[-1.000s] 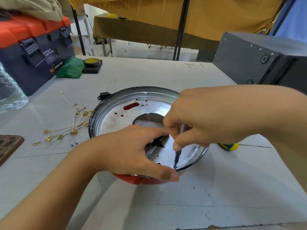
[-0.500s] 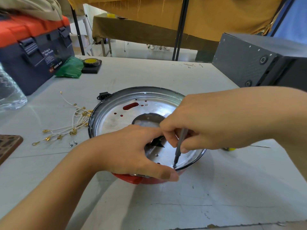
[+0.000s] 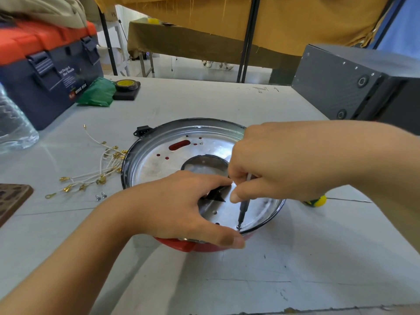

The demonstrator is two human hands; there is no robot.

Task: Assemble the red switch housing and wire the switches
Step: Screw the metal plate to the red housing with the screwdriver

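The red housing [image 3: 200,245] with its shiny metal plate [image 3: 159,164] sat in the middle of the worktop [image 3: 295,258], nearer its front edge. The left hand [image 3: 179,208] lay over the near rim, fingers spread and curled round it, thumb pressed on the red wall, steadying it. The right hand [image 3: 268,164] pinched a slim screwdriver [image 3: 243,208] between thumb and fingertips. The tool's long axis stood nearly upright, leaning slightly towards the right hand, with its tip on a screw [image 3: 239,227] at the plate's near-right edge, just beside the left thumb. The right hand was directly over the screw, so the turning would probably fall to it. Loose wires [image 3: 100,171] and two spare screws [image 3: 100,196] lay left of the housing.
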